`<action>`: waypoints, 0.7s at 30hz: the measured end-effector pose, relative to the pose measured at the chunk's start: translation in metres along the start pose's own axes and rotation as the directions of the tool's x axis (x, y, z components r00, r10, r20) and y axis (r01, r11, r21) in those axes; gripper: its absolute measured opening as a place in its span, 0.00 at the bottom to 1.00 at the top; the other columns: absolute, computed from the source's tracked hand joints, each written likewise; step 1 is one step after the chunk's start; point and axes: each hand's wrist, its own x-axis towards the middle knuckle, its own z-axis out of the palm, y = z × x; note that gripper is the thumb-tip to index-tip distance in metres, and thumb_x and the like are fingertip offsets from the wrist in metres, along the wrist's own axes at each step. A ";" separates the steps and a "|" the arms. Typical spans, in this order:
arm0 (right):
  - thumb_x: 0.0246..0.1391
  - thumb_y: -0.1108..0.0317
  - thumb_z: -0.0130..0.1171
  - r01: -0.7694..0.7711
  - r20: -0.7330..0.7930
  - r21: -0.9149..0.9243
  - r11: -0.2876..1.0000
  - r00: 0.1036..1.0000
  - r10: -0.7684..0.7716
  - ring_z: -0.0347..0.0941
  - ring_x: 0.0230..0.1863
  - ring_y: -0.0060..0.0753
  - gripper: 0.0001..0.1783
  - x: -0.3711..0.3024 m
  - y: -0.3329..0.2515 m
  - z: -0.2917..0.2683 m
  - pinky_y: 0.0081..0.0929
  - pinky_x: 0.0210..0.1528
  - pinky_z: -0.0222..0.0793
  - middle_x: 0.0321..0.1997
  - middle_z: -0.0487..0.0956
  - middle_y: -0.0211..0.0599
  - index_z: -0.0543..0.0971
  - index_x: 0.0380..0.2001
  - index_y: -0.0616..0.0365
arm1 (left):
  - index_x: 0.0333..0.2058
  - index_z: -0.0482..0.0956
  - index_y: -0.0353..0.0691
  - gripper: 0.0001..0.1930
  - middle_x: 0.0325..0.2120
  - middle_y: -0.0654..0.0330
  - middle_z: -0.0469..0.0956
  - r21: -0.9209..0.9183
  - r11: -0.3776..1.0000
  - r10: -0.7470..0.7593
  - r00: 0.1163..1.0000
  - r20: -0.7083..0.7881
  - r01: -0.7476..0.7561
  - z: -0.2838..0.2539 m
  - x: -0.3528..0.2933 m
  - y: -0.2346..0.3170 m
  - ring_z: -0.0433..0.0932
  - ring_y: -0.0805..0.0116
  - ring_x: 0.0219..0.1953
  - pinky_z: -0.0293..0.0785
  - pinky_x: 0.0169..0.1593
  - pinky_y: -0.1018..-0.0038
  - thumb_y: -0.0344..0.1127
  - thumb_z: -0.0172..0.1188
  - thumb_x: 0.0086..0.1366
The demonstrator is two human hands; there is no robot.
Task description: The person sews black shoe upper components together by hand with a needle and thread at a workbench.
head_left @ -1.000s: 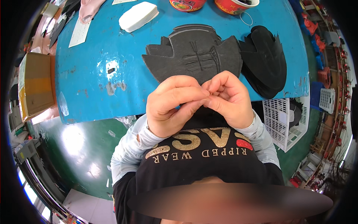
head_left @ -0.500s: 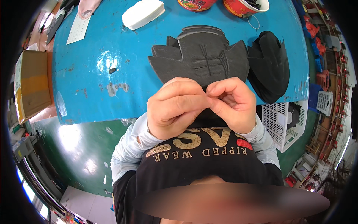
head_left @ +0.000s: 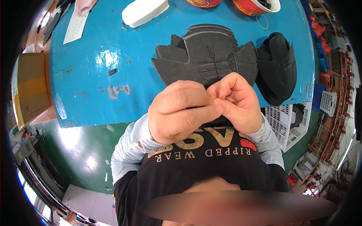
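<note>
My left hand and my right hand meet at their fingertips in front of my chest, above the near edge of the table. Both are closed in a pinch, thumbs against fingers. Whatever lies between the fingertips is too small or too hidden to make out. Just beyond them lies a stack of flat black pieces with jagged, pointed sides and line marks pressed into the top one. My hands cover its near part. To its right sits a second pile of black pieces, rounded at the near end.
On the blue table stand a white stack of sheets, a red paper bowl holding dark bits, and a small black scrap. A cardboard box is at the left, a white plastic crate below the right edge.
The fingertips have shifted slightly right and nearer to me, still pinched together. My right index finger is raised a little more. The whole view has shifted slightly.
</note>
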 end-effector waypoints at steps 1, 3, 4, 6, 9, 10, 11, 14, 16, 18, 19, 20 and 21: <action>0.63 0.81 0.54 -0.002 -0.001 0.002 1.000 1.000 0.002 0.67 0.40 0.15 0.11 -0.001 -0.002 0.000 0.17 0.44 0.67 0.42 0.73 0.34 0.64 0.38 0.55 | 0.39 0.83 0.32 0.18 0.35 0.55 0.78 -0.014 1.000 -0.013 1.000 0.011 0.014 -0.001 0.001 0.000 0.79 0.58 0.33 0.76 0.36 0.67 0.18 0.68 0.45; 0.61 0.83 0.54 0.027 -0.003 -0.031 0.999 1.000 -0.027 0.66 0.40 0.16 0.13 -0.003 -0.006 -0.001 0.17 0.44 0.66 0.41 0.73 0.34 0.62 0.37 0.55 | 0.39 0.83 0.32 0.18 0.34 0.55 0.78 -0.027 0.999 -0.029 0.999 0.022 0.030 -0.003 0.006 0.003 0.79 0.58 0.33 0.76 0.35 0.68 0.16 0.67 0.46; 0.61 0.83 0.54 0.024 -0.005 -0.029 0.999 1.000 -0.025 0.66 0.40 0.16 0.13 -0.004 -0.011 -0.003 0.17 0.44 0.66 0.41 0.73 0.34 0.62 0.37 0.55 | 0.40 0.82 0.32 0.18 0.34 0.55 0.78 -0.062 0.985 -0.158 0.987 0.019 0.159 -0.004 0.008 0.011 0.79 0.59 0.32 0.76 0.35 0.68 0.14 0.67 0.46; 0.59 0.84 0.55 0.028 -0.016 -0.256 0.966 0.999 -0.033 0.66 0.40 0.16 0.16 -0.006 -0.021 -0.006 0.18 0.44 0.65 0.40 0.73 0.35 0.60 0.36 0.54 | 0.40 0.82 0.32 0.19 0.33 0.55 0.78 -0.097 0.952 -0.288 0.957 0.021 0.289 -0.007 0.012 0.016 0.79 0.59 0.32 0.76 0.35 0.69 0.13 0.66 0.47; 0.57 0.86 0.56 0.249 -0.069 -0.582 0.774 0.933 -0.352 0.70 0.35 0.20 0.15 0.005 -0.020 -0.015 0.21 0.39 0.69 0.37 0.76 0.38 0.63 0.35 0.56 | 0.40 0.81 0.34 0.18 0.31 0.55 0.77 0.344 0.892 -0.309 0.951 -0.006 0.292 -0.015 0.010 0.008 0.78 0.61 0.31 0.73 0.33 0.69 0.13 0.66 0.49; 0.56 0.86 0.56 0.310 -0.013 -0.764 0.566 0.869 -0.494 0.71 0.33 0.21 0.14 0.013 -0.016 -0.021 0.23 0.37 0.70 0.36 0.77 0.39 0.64 0.35 0.57 | 0.40 0.81 0.34 0.18 0.31 0.55 0.77 0.347 0.891 -0.312 0.950 -0.004 0.294 -0.014 0.009 0.004 0.78 0.61 0.31 0.73 0.33 0.69 0.13 0.66 0.49; 0.53 0.87 0.58 0.255 -0.013 -0.853 0.455 0.861 -0.508 0.74 0.29 0.27 0.13 0.021 -0.014 -0.023 0.25 0.33 0.72 0.34 0.78 0.40 0.67 0.34 0.59 | 0.40 0.81 0.34 0.18 0.31 0.56 0.77 0.442 0.867 -0.265 0.964 0.021 0.228 -0.012 0.007 0.000 0.78 0.61 0.31 0.73 0.33 0.68 0.14 0.66 0.48; 0.45 0.87 0.61 0.357 0.203 -0.915 0.185 0.807 -0.555 0.75 0.32 0.44 0.16 0.038 -0.009 -0.030 0.32 0.36 0.73 0.35 0.78 0.41 0.70 0.34 0.60 | 0.40 0.81 0.36 0.19 0.30 0.59 0.77 0.547 0.818 -0.235 0.971 0.040 0.176 -0.008 0.003 -0.002 0.77 0.59 0.32 0.72 0.35 0.67 0.17 0.66 0.46; 0.42 0.86 0.62 0.376 0.256 -0.919 0.122 0.800 -0.543 0.75 0.33 0.45 0.16 0.042 -0.009 -0.031 0.34 0.36 0.73 0.34 0.77 0.40 0.70 0.34 0.60 | 0.39 0.82 0.37 0.19 0.30 0.59 0.76 0.542 0.816 -0.270 0.961 0.051 0.201 -0.008 0.005 -0.002 0.77 0.59 0.32 0.72 0.35 0.67 0.17 0.66 0.45; 0.39 0.86 0.62 0.396 0.308 -0.916 0.059 0.792 -0.527 0.75 0.34 0.46 0.17 0.043 -0.008 -0.031 0.35 0.36 0.72 0.34 0.77 0.40 0.71 0.34 0.60 | 0.40 0.82 0.37 0.20 0.30 0.59 0.76 0.547 0.814 -0.269 0.961 0.059 0.194 -0.008 0.004 -0.002 0.77 0.59 0.32 0.72 0.35 0.67 0.17 0.66 0.45; 0.38 0.86 0.62 0.401 0.322 -0.915 0.044 0.792 -0.519 0.75 0.33 0.46 0.18 0.044 -0.008 -0.031 0.35 0.35 0.72 0.34 0.76 0.40 0.71 0.33 0.59 | 0.40 0.82 0.37 0.20 0.30 0.59 0.76 0.552 0.814 -0.262 0.963 0.067 0.183 -0.008 0.004 -0.002 0.77 0.59 0.31 0.72 0.35 0.67 0.18 0.66 0.44; 0.36 0.86 0.62 0.406 0.336 -0.914 0.028 0.792 -0.510 0.74 0.33 0.46 0.18 0.044 -0.008 -0.031 0.35 0.34 0.72 0.34 0.76 0.39 0.71 0.33 0.59 | 0.40 0.82 0.37 0.20 0.30 0.59 0.76 0.552 0.814 -0.263 0.962 0.068 0.183 -0.008 0.004 -0.002 0.77 0.59 0.31 0.72 0.35 0.67 0.18 0.66 0.44; 0.36 0.86 0.62 0.406 0.335 -0.914 0.030 0.792 -0.510 0.74 0.33 0.46 0.18 0.045 -0.007 -0.031 0.35 0.34 0.72 0.34 0.76 0.39 0.71 0.33 0.59 | 0.41 0.82 0.37 0.21 0.30 0.59 0.76 0.556 0.812 -0.268 0.960 0.086 0.177 -0.009 0.005 -0.001 0.77 0.59 0.32 0.72 0.35 0.67 0.18 0.66 0.44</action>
